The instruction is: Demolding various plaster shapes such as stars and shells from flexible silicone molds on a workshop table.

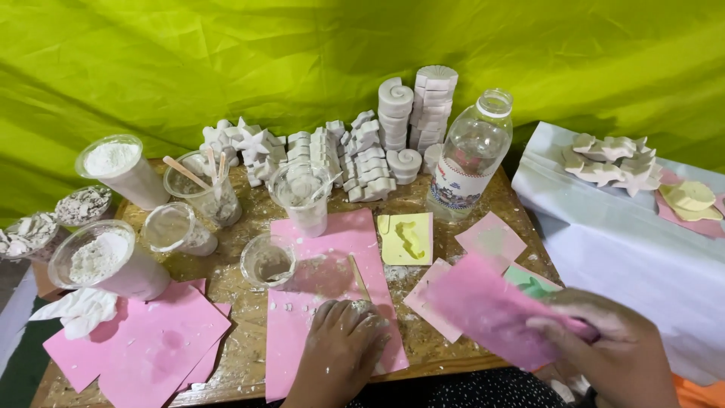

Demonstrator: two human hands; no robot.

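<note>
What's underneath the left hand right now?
The left hand presses flat on a pink sheet dusted with white powder, on the wooden table. Whatever lies directly beneath the palm is covered. The right hand holds another pink sheet.

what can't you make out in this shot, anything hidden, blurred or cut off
All in the head view:
- Whatever lies under the left hand on the pink sheet: the palm covers it.
- The pink mould held by the right hand: motion blur hides its surface.
- The green piece: mostly hidden behind that mould.
- The bowl of white fragments: cut by the left edge.
</note>
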